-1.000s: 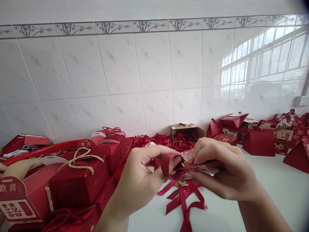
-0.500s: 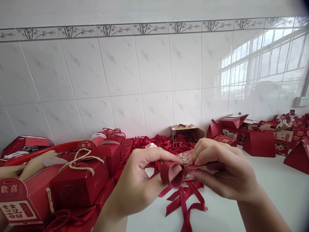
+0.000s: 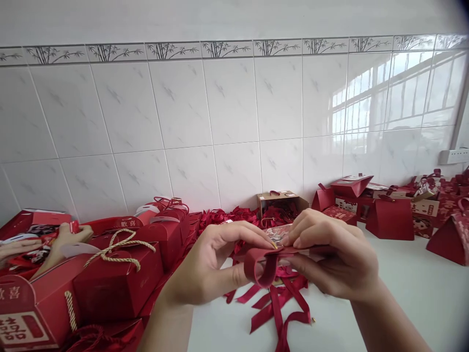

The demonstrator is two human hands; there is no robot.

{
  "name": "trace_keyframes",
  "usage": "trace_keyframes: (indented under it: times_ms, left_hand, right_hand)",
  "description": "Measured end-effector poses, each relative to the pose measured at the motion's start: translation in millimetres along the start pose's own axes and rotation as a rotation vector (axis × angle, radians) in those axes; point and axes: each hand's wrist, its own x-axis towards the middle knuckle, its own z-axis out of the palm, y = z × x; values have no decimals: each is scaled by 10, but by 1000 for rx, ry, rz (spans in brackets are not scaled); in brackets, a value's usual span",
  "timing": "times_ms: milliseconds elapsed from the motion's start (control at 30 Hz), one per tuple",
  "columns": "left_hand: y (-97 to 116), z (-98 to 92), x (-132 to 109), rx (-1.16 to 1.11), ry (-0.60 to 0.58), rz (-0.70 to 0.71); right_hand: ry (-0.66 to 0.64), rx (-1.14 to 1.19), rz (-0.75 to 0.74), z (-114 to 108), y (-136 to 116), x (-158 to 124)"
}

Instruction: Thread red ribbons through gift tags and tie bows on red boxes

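Observation:
Above the white table, both hands work on a dark red folded gift box (image 3: 289,250) with a patterned face turned away from me. A wide dark red strap (image 3: 262,274) curls in a loop at its near edge. My left hand (image 3: 216,264) is closed on the loop's left side, thumb below and fingers above; a small gold-coloured bit (image 3: 274,246) shows by its fingertip. My right hand (image 3: 333,254) pinches the box's flat edge between thumb and fingers. Loose red ribbons (image 3: 278,308) lie on the table beneath.
Red gift boxes with gold cord (image 3: 117,274) crowd the left. Another person's hands (image 3: 69,242) handle red items behind them. A cardboard box (image 3: 282,203) and more ribbons stand by the tiled wall. Finished-looking triangular red boxes (image 3: 390,217) sit on the right.
The strap loop now shows more openly, with my left fingertip drawn out of it. A gold-coloured bit has come into view. The other person's hand at left has risen with something red.

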Motion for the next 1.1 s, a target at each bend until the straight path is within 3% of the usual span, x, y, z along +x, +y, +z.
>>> trace_keyframes:
  times_ms: [233, 400, 500, 800, 1100]
  left_hand:
    - [0, 54, 44, 211, 130, 186]
    - [-44, 46, 59, 561, 214, 472]
    - [-68, 19, 55, 722, 219, 533]
    - [-121, 26, 65, 743, 253, 528]
    - [-67, 74, 38, 645, 249, 283]
  right_hand:
    - [118, -42, -85, 110, 5, -24]
    - [15, -26, 321, 124, -13, -58]
    - [-26, -81, 331, 139, -13, -61]
    - [61, -15, 334, 237, -20, -22]
    - [63, 10, 329, 221, -26, -9]
